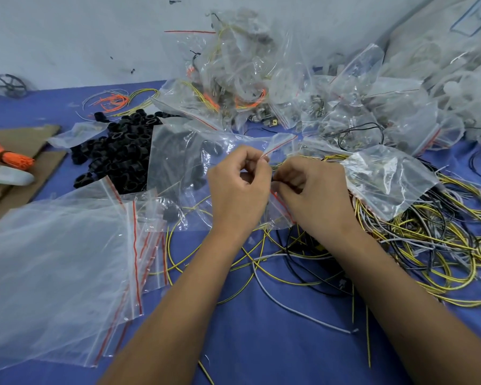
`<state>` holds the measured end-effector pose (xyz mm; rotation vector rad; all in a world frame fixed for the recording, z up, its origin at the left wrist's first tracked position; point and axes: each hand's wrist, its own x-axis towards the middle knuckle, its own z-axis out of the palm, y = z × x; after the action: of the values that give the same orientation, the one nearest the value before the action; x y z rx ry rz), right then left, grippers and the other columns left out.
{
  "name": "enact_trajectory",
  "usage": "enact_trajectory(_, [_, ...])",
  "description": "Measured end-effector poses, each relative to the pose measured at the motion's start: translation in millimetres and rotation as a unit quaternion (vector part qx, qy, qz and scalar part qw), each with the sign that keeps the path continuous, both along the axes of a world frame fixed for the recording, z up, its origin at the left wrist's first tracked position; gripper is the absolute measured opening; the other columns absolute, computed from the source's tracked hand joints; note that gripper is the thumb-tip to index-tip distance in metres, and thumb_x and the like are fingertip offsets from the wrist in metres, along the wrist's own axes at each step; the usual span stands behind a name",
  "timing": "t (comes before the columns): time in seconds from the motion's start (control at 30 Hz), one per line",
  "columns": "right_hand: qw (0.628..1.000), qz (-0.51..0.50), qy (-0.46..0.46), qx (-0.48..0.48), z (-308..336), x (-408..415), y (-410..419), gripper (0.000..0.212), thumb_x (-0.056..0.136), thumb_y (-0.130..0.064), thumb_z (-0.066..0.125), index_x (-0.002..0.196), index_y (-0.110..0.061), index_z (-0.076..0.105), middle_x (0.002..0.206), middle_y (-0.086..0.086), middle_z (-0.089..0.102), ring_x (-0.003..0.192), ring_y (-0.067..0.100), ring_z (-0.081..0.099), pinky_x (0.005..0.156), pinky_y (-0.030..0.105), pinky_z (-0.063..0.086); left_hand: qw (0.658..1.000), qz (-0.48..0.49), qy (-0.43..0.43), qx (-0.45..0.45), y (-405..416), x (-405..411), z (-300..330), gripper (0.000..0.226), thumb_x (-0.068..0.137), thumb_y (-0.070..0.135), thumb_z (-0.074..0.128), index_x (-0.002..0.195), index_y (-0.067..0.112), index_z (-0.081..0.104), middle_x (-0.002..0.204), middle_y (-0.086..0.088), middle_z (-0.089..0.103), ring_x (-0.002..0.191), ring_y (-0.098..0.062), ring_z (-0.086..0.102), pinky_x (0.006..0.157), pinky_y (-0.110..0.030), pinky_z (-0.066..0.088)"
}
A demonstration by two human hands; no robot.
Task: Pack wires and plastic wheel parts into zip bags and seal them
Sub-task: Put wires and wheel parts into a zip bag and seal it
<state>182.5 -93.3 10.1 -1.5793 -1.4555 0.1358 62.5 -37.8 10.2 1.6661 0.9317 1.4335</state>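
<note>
- Head view: the left hand (238,187) and the right hand (314,190) meet above the middle of the blue surface (275,343), knuckles toward the camera, fingers curled in.
- Left grip: thumb and fingers are pinched tight on the red-striped top edge of a clear zip bag (195,173), which spreads away to the left and lies over part of the black parts.
- Right grip: fingers are likewise curled and pinching the same bag's edge just beside the left fingertips; the red zip line shows between and below the two hands.
- What lies inside the bag cannot be told through the creased plastic.
- A heap of black plastic wheel parts (122,151) lies left of the hands, touching the held bag.
- A stack of flat empty zip bags (67,262) lies at near left.
- Loose yellow, black and grey wires (417,240) sprawl at right and under both forearms.
- A pile of filled bags (247,79) is heaped at the back against the wall.
- A bundle of orange wires (9,158) rests on cardboard (25,140) at far left.
- A further clear bag (386,179) lies over the wires just right of the right hand.
</note>
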Motion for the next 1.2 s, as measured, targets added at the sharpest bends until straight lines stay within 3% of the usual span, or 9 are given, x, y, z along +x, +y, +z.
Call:
enact_trajectory(0.17, [0.998, -0.022, 0.064, -0.019, 3, 2, 0, 0.011, 0.08, -0.012, 0.079, 0.089, -0.017, 0.073, 0.073, -0.007, 0.072, 0.066, 0.004, 0.07, 0.07, 0.029, 0.058, 1.0, -0.017, -0.005, 0.007, -3, 0, 1, 0.013, 0.09, 0.015, 0.06, 0.078, 0.013, 0.065, 0.064, -0.009, 0.061, 0.044, -0.024, 0.055, 0.043, -0.041, 0.05])
enact_trajectory(0.4, [0.991, 0.103, 0.083, -0.02, 5, -4, -3, 0.018, 0.081, 0.006, 0.07, 0.09, -0.009, 0.074, 0.077, 0.001, 0.075, 0.075, 0.016, 0.074, 0.069, 0.03, 0.058, 0.999, -0.002, 0.011, 0.051, -7, 3, 1, 0.011, 0.088, 0.017, 0.062, 0.08, 0.012, 0.067, 0.063, -0.002, 0.062, 0.052, -0.03, 0.058, 0.045, -0.044, 0.05])
enact_trajectory(0.57, [0.99, 0.097, 0.102, -0.022, 3, 1, 0, 0.018, 0.084, -0.001, 0.063, 0.089, -0.015, 0.073, 0.079, 0.001, 0.075, 0.077, 0.022, 0.073, 0.071, 0.044, 0.058, 0.999, -0.006, 0.003, 0.05, -15, 11, -1, 0.011, 0.086, 0.015, 0.063, 0.077, 0.013, 0.067, 0.06, -0.003, 0.06, 0.053, -0.026, 0.056, 0.05, -0.04, 0.046])
enact_trajectory(0.77, [0.941, 0.254, 0.221, -0.044, 7, -1, -3, 0.046, 0.091, 0.021, 0.05, 0.099, -0.019, 0.072, 0.092, -0.012, 0.076, 0.089, 0.0, 0.07, 0.076, 0.012, 0.051, 0.998, 0.015, -0.028, 0.055, -17, 13, 0, 0.008, 0.086, 0.015, 0.06, 0.079, 0.012, 0.063, 0.06, -0.008, 0.061, 0.054, -0.028, 0.055, 0.05, -0.043, 0.046])
enact_trajectory(0.87, [0.94, 0.239, 0.238, -0.046, 8, 0, -2, 0.042, 0.093, 0.018, 0.049, 0.105, -0.014, 0.073, 0.092, -0.006, 0.077, 0.084, 0.006, 0.069, 0.071, 0.016, 0.051, 0.998, 0.025, -0.033, 0.052, -17, 12, 1, 0.005, 0.086, 0.016, 0.06, 0.081, 0.015, 0.062, 0.058, -0.004, 0.059, 0.051, -0.022, 0.053, 0.05, -0.037, 0.045])
enact_trajectory(1.0, [0.919, 0.256, 0.285, -0.092, 7, 0, -3, 0.037, 0.102, 0.005, 0.045, 0.106, -0.02, 0.071, 0.083, 0.02, 0.066, 0.072, 0.028, 0.046, 0.055, 0.04, 0.038, 0.998, 0.024, -0.039, 0.047, -19, 10, 4, 0.008, 0.088, 0.014, 0.059, 0.096, 0.017, 0.057, 0.053, -0.003, 0.053, 0.043, -0.013, 0.045, 0.049, -0.025, 0.039])
enact_trajectory(1.07, [0.909, 0.281, 0.285, -0.115, 12, 0, -5, 0.037, 0.103, 0.005, 0.044, 0.114, -0.017, 0.071, 0.088, 0.011, 0.071, 0.071, 0.028, 0.054, 0.055, 0.031, 0.042, 0.998, 0.028, -0.04, 0.042, -18, 9, 5, 0.013, 0.09, 0.014, 0.057, 0.101, 0.02, 0.053, 0.053, -0.004, 0.053, 0.042, -0.015, 0.047, 0.052, -0.028, 0.042])
enact_trajectory(1.13, [0.925, 0.265, 0.249, -0.108, 19, 1, -8, 0.036, 0.099, 0.009, 0.049, 0.12, -0.011, 0.07, 0.102, 0.002, 0.077, 0.089, 0.018, 0.072, 0.074, 0.023, 0.056, 0.998, 0.037, -0.041, 0.023, -17, 7, 5, 0.012, 0.093, 0.015, 0.056, 0.101, 0.022, 0.052, 0.055, -0.006, 0.056, 0.044, -0.022, 0.05, 0.055, -0.039, 0.048])
enact_trajectory(1.2, [0.952, 0.19, 0.221, -0.089, 27, 8, -8, 0.03, 0.096, 0.008, 0.056, 0.117, -0.008, 0.07, 0.102, 0.002, 0.079, 0.098, 0.017, 0.075, 0.09, 0.033, 0.06, 0.998, 0.036, -0.044, -0.004, -15, 6, 6, 0.011, 0.095, 0.013, 0.055, 0.099, 0.023, 0.051, 0.057, -0.013, 0.057, 0.045, -0.033, 0.053, 0.052, -0.05, 0.049])
